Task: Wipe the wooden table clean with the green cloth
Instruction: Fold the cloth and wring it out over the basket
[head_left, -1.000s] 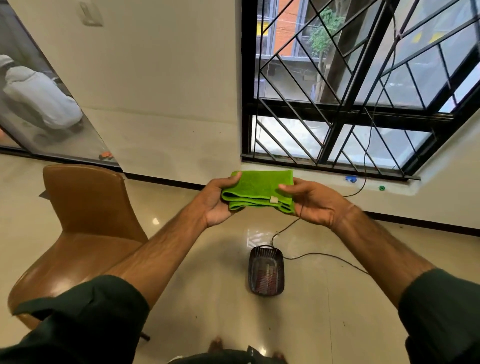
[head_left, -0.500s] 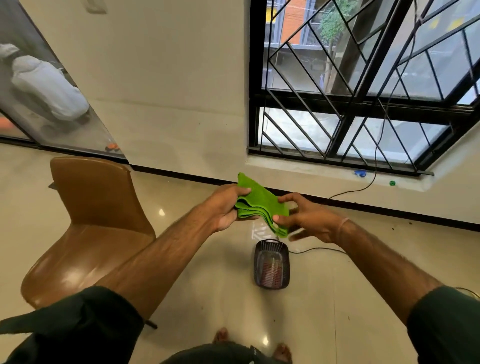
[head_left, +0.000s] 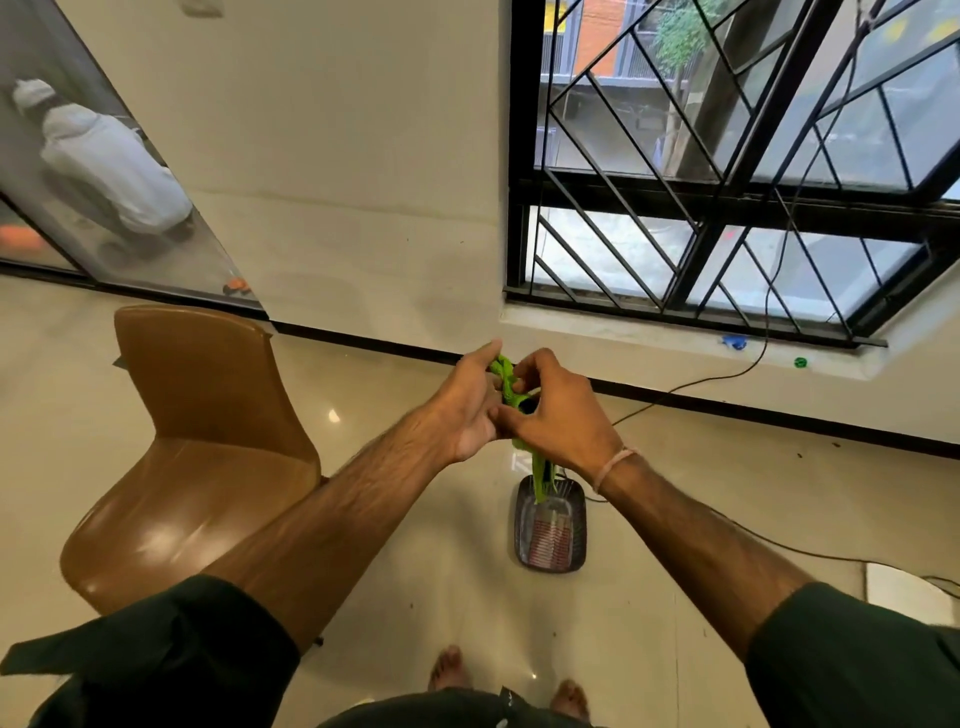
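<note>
bright green cloth (head_left: 505, 375); tan-brown chair (head_left: 208, 426); dark mesh basket (head_left: 550, 530), red-striped inside; black window grille (head_left: 727, 208); dark green sleeves (head_left: 171, 654); cream floor (head_left: 675, 519)

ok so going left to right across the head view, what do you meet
brown chair, left hand, green cloth, right hand, small blue object, small green dot

A bright green cloth (head_left: 503, 370), mostly hidden.
The left hand (head_left: 465, 402) and right hand (head_left: 558, 415) cover its middle; a small blue object (head_left: 733, 341) on the pale windowsill (head_left: 623, 332) is unidentifiable.
</note>
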